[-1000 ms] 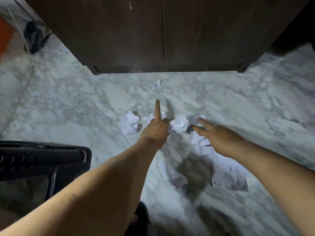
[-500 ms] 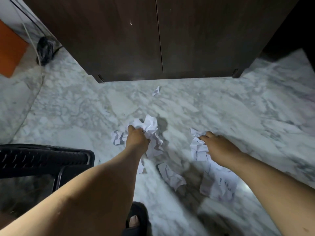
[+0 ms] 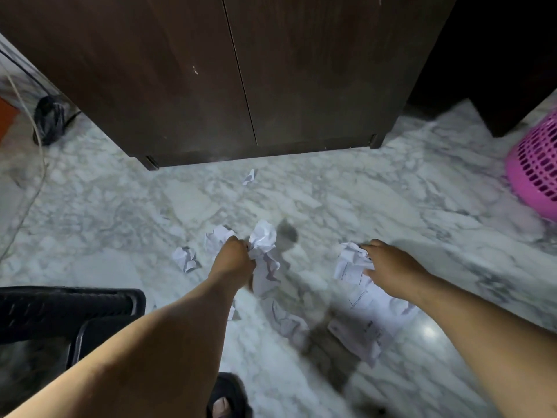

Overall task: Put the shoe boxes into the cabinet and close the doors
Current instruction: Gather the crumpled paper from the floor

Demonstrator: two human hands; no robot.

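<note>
- head view: cabinet [image 3: 241, 70], both doors already shut; no shoe boxes in sight, so i judge them inside.
- my left hand [image 3: 233, 256], in front of the cabinet, clenched on crumpled paper [image 3: 265, 251] to clear the floor.
- my right hand [image 3: 388, 260], right of it, fingers closing on a creased sheet [image 3: 351, 262].
- pink basket [image 3: 535, 167], right of the cabinet.
</note>
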